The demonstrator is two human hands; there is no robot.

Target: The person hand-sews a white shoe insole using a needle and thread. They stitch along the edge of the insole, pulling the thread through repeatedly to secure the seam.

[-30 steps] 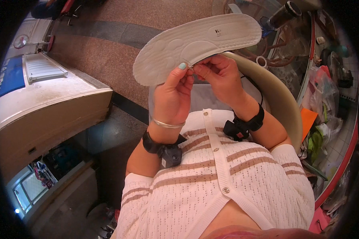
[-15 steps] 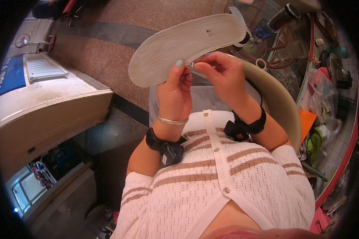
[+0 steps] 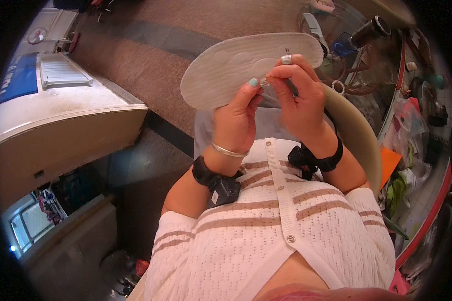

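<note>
A white, pale insole [image 3: 216,75] with quilted patterning and a small dark mark is held up above my lap. My left hand [image 3: 238,115], with a mint thumbnail and a silver bracelet, grips it by the near edge. My right hand [image 3: 301,100] is pinched at that edge, just right of the left thumb, on a small thin pale item [image 3: 264,82] too small to name. A silver band circles one of its fingers. Both wrists wear black strapped devices. Grey fabric [image 3: 203,130] lies beneath the hands.
A white counter [image 3: 100,130] with a blue panel stands left. A beige chair rim [image 3: 364,135] curves at my right. Beyond are a dark tumbler [image 3: 366,32], a blue cup [image 3: 341,45], an orange sheet [image 3: 389,160], plastic bags [image 3: 404,125] and a red-edged glass surface.
The insole and both hands have shifted to the right in view. My right hand has turned, its bent fingers now rising over the insole with the silver band showing.
</note>
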